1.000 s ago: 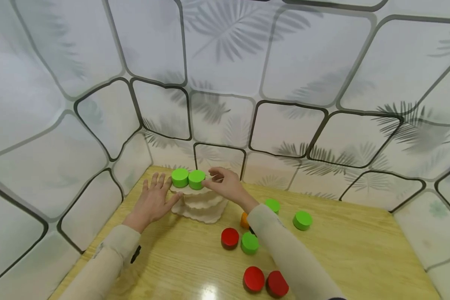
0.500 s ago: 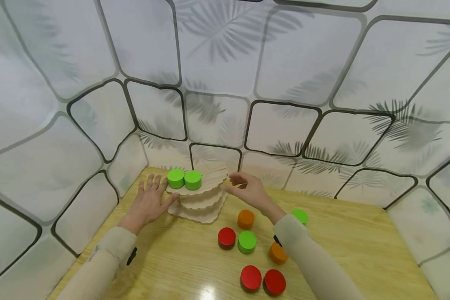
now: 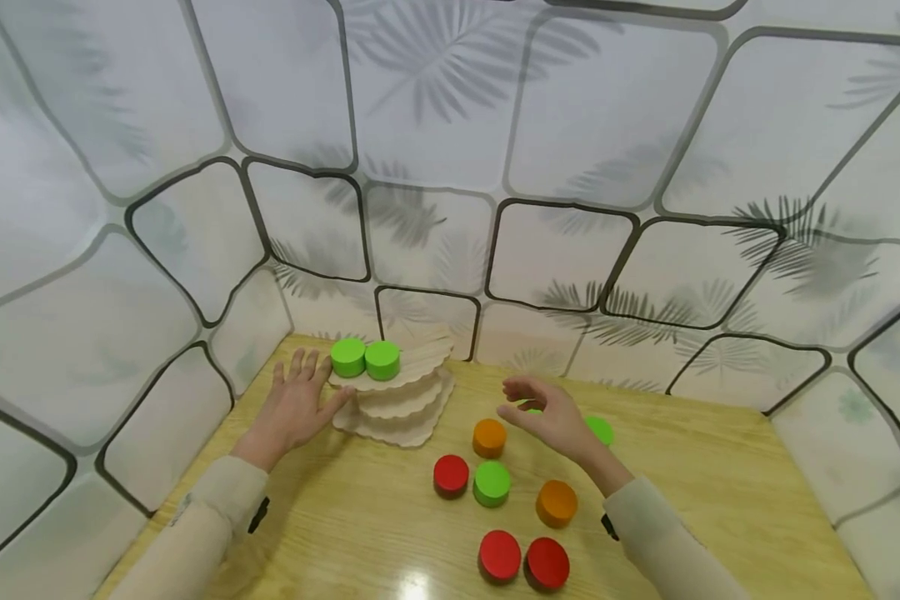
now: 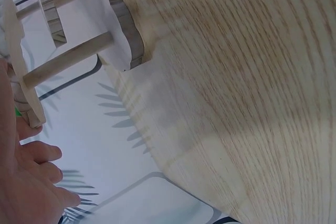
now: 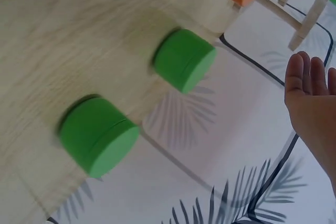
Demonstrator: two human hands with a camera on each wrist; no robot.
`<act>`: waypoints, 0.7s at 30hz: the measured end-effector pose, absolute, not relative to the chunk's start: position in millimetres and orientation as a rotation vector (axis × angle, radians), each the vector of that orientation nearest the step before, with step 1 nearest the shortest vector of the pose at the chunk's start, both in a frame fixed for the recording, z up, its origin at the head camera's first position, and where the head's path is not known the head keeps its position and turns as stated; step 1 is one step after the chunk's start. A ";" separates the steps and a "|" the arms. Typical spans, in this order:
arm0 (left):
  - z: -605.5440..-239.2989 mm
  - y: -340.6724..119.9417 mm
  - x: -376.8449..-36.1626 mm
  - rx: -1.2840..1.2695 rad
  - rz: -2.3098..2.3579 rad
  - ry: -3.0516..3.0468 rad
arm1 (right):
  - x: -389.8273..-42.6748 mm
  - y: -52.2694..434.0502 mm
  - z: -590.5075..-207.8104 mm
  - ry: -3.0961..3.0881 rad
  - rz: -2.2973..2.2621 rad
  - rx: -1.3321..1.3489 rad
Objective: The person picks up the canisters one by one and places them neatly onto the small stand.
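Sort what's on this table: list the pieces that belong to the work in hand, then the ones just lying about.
In hand: wooden tiered stand; two green discs on its top tier; left hand resting against the stand; right hand, open, above two more green discs.

Lying about: red discs, orange discs.

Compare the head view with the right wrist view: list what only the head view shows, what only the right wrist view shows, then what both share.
Only the head view shows the left hand resting against the tiered wooden stand, the two green discs on the top tier, the three red discs and the whole table.

Only the right wrist view shows the sides of two green discs close up, lying near the table edge.

Both share the right hand, empty with relaxed fingers, the orange discs and parts of the stand.
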State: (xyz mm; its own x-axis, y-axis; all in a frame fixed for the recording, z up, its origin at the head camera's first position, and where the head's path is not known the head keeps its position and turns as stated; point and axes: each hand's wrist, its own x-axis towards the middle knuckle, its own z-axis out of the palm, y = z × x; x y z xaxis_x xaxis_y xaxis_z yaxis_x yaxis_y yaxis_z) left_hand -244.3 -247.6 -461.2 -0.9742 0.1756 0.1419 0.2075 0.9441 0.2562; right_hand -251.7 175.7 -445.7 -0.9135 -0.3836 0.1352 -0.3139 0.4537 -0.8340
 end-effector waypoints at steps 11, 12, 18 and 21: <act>-462.2 -248.0 -244.9 -0.297 -0.414 -2.969 | -221.8 208.9 -463.2 2.605 -1.465 -0.538; -462.2 -248.0 -244.8 -0.297 -0.411 -2.969 | -219.2 211.4 -465.1 2.607 -1.464 -0.535; -462.4 -248.4 -244.6 -0.299 -0.389 -2.967 | -204.9 225.9 -477.3 2.608 -1.489 -0.523; -462.4 -248.1 -245.1 -0.304 -0.384 -2.967 | -197.8 232.5 -482.3 2.592 -1.516 -0.501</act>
